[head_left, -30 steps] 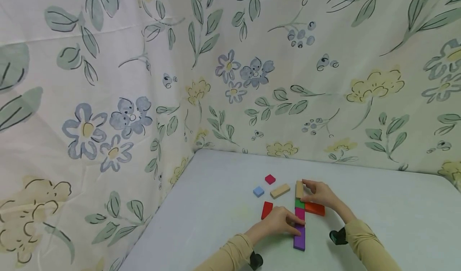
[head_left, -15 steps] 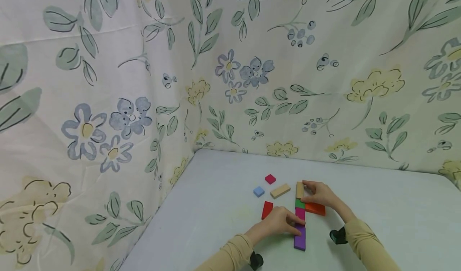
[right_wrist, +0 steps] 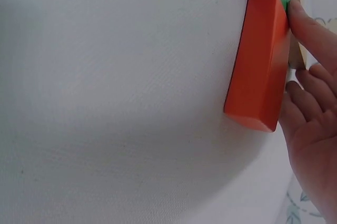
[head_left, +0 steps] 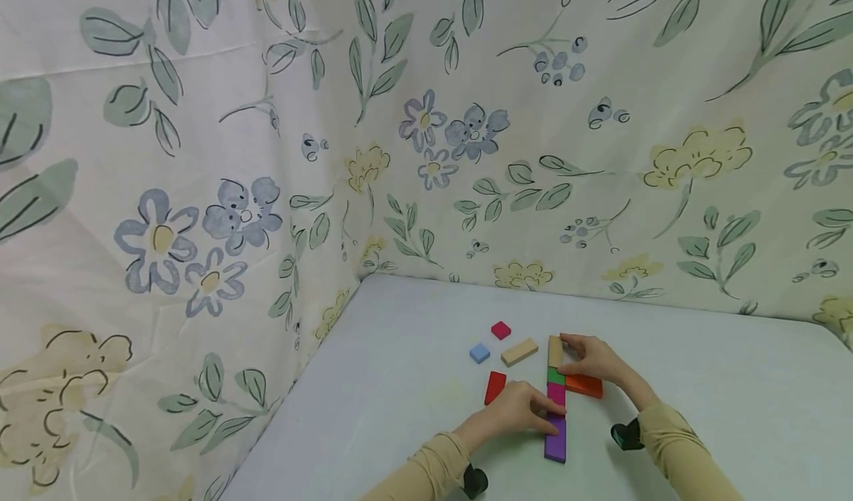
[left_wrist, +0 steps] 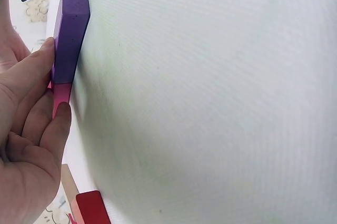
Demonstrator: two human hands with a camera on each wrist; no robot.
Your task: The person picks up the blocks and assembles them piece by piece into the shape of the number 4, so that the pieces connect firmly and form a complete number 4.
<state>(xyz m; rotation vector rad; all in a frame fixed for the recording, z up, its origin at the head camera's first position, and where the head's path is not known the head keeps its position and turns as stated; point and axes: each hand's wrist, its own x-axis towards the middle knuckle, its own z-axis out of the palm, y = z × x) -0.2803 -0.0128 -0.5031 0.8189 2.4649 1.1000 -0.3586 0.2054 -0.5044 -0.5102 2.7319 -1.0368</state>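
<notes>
Several blocks form a straight row on the table: a purple block (head_left: 555,445) nearest the person, then a pink block (head_left: 556,393), a green block (head_left: 556,375) and a plain wooden block (head_left: 555,351) at the far end. An orange block (head_left: 584,386) lies against the row's right side by the green one. With thumb and fingers, my left hand (head_left: 516,409) holds the purple block near its joint with the pink one; a finger (left_wrist: 63,110) also touches the pink block. On the other side, my right hand (head_left: 595,359) pinches the wooden block, its thumb beside the green block.
Left of the row lie a red block (head_left: 495,388), a second wooden block (head_left: 520,352), a small blue block (head_left: 480,353) and a small crimson block (head_left: 501,330). Floral fabric (head_left: 533,212) hangs behind the white table (head_left: 400,353) and along its left side.
</notes>
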